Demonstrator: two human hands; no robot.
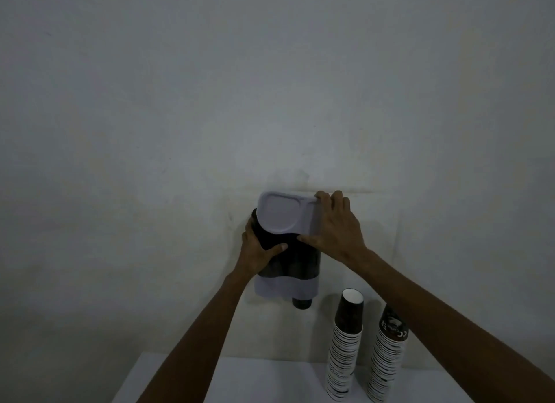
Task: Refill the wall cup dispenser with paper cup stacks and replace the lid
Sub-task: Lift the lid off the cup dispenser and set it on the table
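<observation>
Dim grey wall point(270, 87) backs the dispenser point(286, 267), its dark interior unreadable. Left hand point(258, 246) clamps the dispenser's side; right hand point(338, 225) grips the tilted lid point(282, 212), covering its right end. Two cup stacks point(345, 348) stand on the white table point(240, 381), cut off below.

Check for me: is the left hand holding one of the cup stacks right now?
No, the left hand grips the dark body of the dispenser, while both cup stacks stand untouched on the table.
</observation>
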